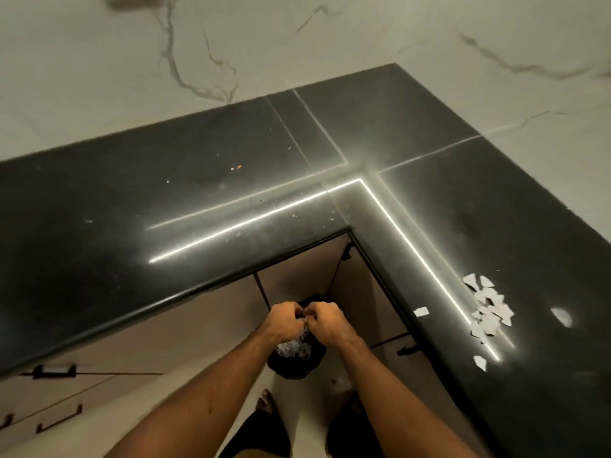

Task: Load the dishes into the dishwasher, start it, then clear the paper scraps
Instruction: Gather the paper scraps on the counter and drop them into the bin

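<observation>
Head view: left hand (284, 320) and right hand (325, 320) meet with fingers curled inward; whether they pinch anything is hidden. Directly below them sits a black bin (291, 370). Paper scraps (489, 309) lie on the dark countertop (132, 226), well right of the right hand.

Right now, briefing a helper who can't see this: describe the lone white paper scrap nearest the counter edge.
On the glossy black L-shaped countertop, follow the right-hand arm to the heap of torn white paper scraps. The small squarish white scrap lies left of that heap, apart from it, closest to the counter's inner edge.
</observation>
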{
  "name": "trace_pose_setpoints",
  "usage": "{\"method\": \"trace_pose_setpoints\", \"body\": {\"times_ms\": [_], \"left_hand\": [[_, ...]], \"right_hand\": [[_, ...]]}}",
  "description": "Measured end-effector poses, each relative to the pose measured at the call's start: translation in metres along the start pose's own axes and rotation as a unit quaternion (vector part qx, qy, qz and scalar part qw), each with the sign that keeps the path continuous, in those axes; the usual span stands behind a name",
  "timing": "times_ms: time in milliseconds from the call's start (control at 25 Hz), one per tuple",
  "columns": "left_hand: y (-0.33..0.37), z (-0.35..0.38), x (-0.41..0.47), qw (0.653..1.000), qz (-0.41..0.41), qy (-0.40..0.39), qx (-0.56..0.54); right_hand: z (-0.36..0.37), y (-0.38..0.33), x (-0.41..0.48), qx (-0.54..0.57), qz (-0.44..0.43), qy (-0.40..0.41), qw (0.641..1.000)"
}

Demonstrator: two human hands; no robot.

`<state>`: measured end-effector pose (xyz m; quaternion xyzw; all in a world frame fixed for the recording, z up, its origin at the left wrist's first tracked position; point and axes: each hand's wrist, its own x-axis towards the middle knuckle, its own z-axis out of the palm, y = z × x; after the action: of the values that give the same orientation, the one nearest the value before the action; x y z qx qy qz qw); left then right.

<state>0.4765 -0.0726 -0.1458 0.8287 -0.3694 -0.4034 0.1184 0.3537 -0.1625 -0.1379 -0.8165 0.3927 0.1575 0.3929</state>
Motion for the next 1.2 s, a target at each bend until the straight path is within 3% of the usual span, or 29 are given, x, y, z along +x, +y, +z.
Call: {"method": "trace_pose_setpoints", "body": {"times_ms": [120, 280, 360, 440, 520, 640, 720, 840, 960, 1120, 1200], "left_hand": [[0.041, -0.018, -0.022, 0.997, 0.057, 0.041, -0.023], [0.098, -0.023, -0.038, 0.982, 0.171, 0.082, -0.016], [0.125, -0.018, -0.044, 0.975, 0.207, 0.073, -0.024], [0.15, -0.008, -0.048, 0.973, 0.225, 0.047, -0.025], [0.17, 0.004, -0.05, 0.971, 0.236, 0.017, -0.014], [0.189, 0.022, -0.046, 0.973, 0.229, 0.007, -0.005], [0.196, 0.031, -0.042, 0.975, 0.218, 0.045, -0.023], [0.205, 0.041, -0.04, 0.968, 0.156, 0.144, -0.137], [0.216, 0.051, -0.044, 0.934, 0.039, 0.199, -0.293], [0.232, 0.075, -0.051, 0.82, -0.07, 0.13, -0.553], [0.24, 0.08, -0.058, 0.786, -0.077, 0.125, -0.6]], "right_hand": [[-0.03, 0.008, -0.038, 0.0, -0.059, 0.096, 0.994], [-0.053, 0.059, -0.086, -0.08, -0.129, 0.249, 0.956], [-0.063, 0.089, -0.108, -0.12, -0.13, 0.268, 0.947], [-0.074, 0.118, -0.124, -0.147, -0.134, 0.236, 0.951], [-0.084, 0.139, -0.129, -0.159, -0.136, 0.211, 0.955], [-0.102, 0.163, -0.133, -0.136, -0.108, 0.241, 0.955], [-0.11, 0.175, -0.145, -0.119, -0.097, 0.278, 0.948], [-0.112, 0.188, -0.177, -0.113, -0.061, 0.362, 0.923], [-0.114, 0.211, -0.192, -0.094, 0.032, 0.376, 0.921], [-0.139, 0.232, -0.166, -0.078, 0.048, 0.353, 0.931], [-0.161, 0.238, -0.145, -0.073, 0.047, 0.347, 0.934]]}}
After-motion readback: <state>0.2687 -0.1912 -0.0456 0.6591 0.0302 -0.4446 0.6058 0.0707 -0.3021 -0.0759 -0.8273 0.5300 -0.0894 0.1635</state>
